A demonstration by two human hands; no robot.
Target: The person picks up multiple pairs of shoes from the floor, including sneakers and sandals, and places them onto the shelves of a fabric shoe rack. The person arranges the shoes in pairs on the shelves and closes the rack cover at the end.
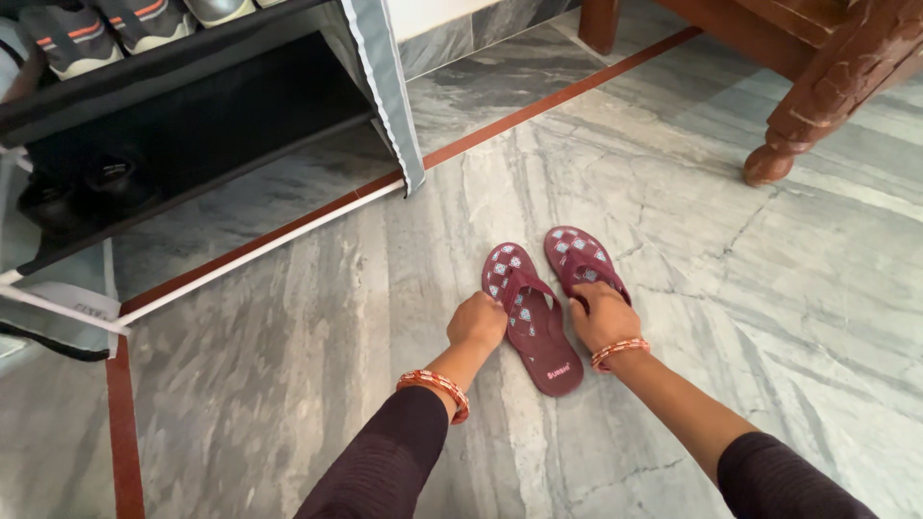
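Two maroon flip-flops with pale patterned insoles lie side by side on the grey marble floor. My left hand (478, 321) is curled against the left edge of the nearer flip-flop (535, 327), gripping its side. My right hand (602, 314) covers the heel half of the farther flip-flop (575, 253), fingers closed on its strap area. Both wrists wear orange bangles, and dark sleeves cover my forearms.
A fabric-covered shoe rack (173, 106) stands at the upper left, with sneakers (67, 38) on the top shelf and dark shoes (87, 187) lower down. A carved wooden furniture leg (817, 106) stands at the upper right. A red-brown inlay strip (538, 106) crosses the floor.
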